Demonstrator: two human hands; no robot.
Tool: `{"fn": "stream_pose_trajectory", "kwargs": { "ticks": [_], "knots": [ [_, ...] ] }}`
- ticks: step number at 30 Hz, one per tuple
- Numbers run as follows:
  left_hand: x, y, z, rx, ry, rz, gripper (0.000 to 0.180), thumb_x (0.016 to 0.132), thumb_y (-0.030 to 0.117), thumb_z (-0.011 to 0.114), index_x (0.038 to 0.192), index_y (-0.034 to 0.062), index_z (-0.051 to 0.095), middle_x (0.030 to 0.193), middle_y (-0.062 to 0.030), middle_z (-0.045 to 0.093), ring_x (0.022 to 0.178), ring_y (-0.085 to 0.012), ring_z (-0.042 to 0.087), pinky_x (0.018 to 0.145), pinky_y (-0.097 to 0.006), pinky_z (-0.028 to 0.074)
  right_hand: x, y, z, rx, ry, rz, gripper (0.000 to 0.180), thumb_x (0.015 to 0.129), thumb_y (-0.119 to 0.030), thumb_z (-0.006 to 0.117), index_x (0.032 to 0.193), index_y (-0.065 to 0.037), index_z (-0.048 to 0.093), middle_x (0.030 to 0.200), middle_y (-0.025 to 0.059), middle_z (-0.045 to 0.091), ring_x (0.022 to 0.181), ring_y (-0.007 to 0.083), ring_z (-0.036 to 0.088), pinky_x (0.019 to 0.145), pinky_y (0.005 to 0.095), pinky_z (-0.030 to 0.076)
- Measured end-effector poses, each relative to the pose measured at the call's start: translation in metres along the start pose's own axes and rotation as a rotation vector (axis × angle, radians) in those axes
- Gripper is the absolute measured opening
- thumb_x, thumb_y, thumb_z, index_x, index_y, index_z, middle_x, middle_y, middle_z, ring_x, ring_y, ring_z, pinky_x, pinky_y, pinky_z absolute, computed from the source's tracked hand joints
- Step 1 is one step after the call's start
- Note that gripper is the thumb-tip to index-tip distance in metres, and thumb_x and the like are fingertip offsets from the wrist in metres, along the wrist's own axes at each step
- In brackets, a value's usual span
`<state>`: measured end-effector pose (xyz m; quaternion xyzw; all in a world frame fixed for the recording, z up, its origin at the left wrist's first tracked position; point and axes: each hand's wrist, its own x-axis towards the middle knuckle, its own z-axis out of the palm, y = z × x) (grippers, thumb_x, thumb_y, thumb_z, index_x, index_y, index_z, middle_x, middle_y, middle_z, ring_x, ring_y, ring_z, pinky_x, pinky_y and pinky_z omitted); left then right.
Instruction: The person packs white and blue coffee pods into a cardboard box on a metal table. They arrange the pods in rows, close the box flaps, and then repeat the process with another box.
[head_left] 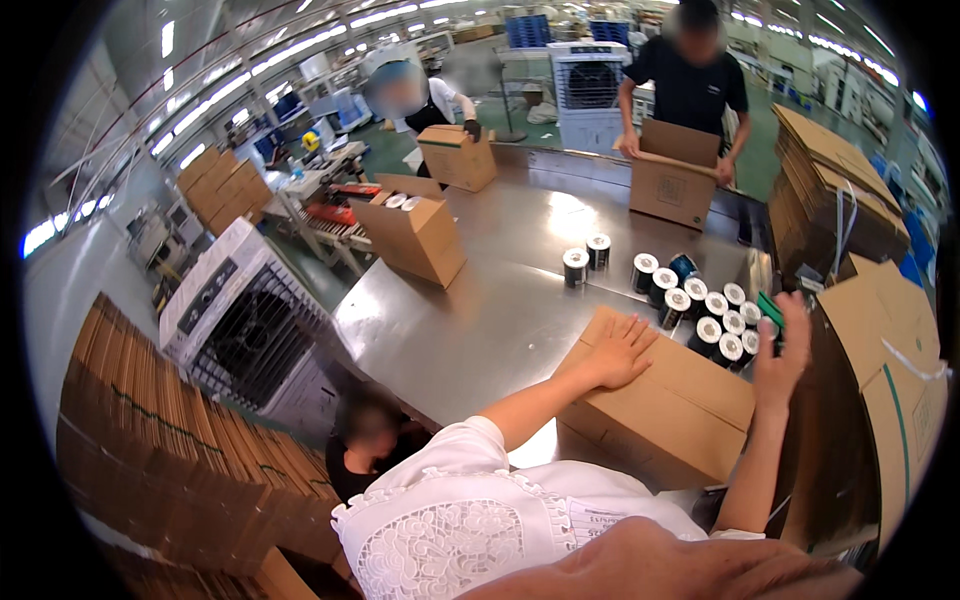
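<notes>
A closed cardboard box (665, 415) lies in front of me at the near edge of the metal table. My left hand (622, 352) rests flat on its top, fingers stretched out. Raised above the box's right end, my right hand (783, 350) has its thumb and fingers around a small green object (769, 307), whose kind I cannot make out. Just beyond the box stand several dark spools with white round ends (709, 303). Two more spools (586, 258) stand apart to their left.
Across the metal table (500, 250), a person holds an open box (675, 180); another handles a box (458, 157) at the far left. An open box with spools (415, 235) stands on the left edge. Flattened cartons are stacked at right (835, 180) and left (170, 430). Another person crouches at lower left.
</notes>
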<state>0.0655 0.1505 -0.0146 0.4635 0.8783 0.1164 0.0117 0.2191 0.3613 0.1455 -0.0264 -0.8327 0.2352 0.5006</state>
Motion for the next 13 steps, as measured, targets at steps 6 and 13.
{"fn": "stream_pose_trajectory", "kwargs": {
  "ticks": [6,13],
  "knots": [
    [0.007,0.028,-0.007,0.072,0.038,-0.139,0.06,0.094,0.047,0.038,0.139,0.0074,0.042,0.139,-0.017,0.042,0.132,-0.0347,0.032,0.108,-0.057,0.021,-0.075,0.1,0.097,-0.349,-0.899,0.549,0.07,0.091,-0.062,0.038,0.089,-0.002,0.072,0.091,0.0284,0.066,0.095,0.0433,0.063,0.086,0.0477,0.047],
    [-0.014,0.053,0.012,-0.067,-0.028,-0.31,0.061,0.091,0.052,0.043,0.121,0.0009,0.054,0.123,-0.0128,0.051,0.122,-0.0299,0.039,0.099,-0.058,0.029,-0.075,0.111,0.116,-0.453,-1.139,0.352,0.076,0.088,-0.068,0.036,0.085,-0.002,0.074,0.091,0.0271,0.067,0.095,0.0432,0.063,0.089,0.0458,0.047]
  ]
}}
